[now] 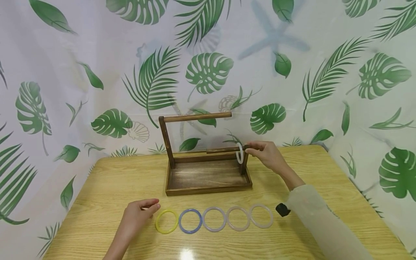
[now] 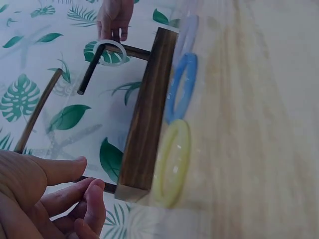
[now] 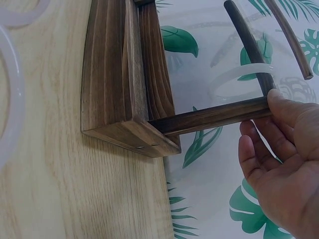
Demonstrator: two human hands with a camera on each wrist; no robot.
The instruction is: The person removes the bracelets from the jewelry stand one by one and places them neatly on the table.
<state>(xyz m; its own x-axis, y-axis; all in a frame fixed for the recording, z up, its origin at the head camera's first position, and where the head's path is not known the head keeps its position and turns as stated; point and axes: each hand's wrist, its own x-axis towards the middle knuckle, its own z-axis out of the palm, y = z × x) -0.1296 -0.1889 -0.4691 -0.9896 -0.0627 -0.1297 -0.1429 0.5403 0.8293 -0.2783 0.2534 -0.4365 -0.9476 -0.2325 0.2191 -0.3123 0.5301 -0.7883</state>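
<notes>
A dark wooden rack (image 1: pixel 208 191) has a tray base, two posts and two horizontal rods. One white ring (image 1: pixel 239 153) hangs around the lower rod (image 1: pixel 221 150), close to the right post. My right hand (image 1: pixel 268 155) pinches the top of that post, thumb at the corner where rod and post meet, as the right wrist view shows. On the table lies a yellow ring (image 1: pixel 167 231), and my left hand (image 1: pixel 136 216) hovers just left of it, holding nothing, fingers loosely bent. Beside the yellow ring is a blue ring (image 1: pixel 190 231).
Three pale rings continue the row to the right: a greyish one (image 1: pixel 214 230), a pinkish one (image 1: pixel 238 229) and a whitish one (image 1: pixel 261 226). A small black object (image 1: pixel 282 209) is near the right sleeve (image 1: pixel 312 206). Behind the wooden table (image 1: pixel 107 187) hangs a leaf-print cloth (image 1: pixel 208 36).
</notes>
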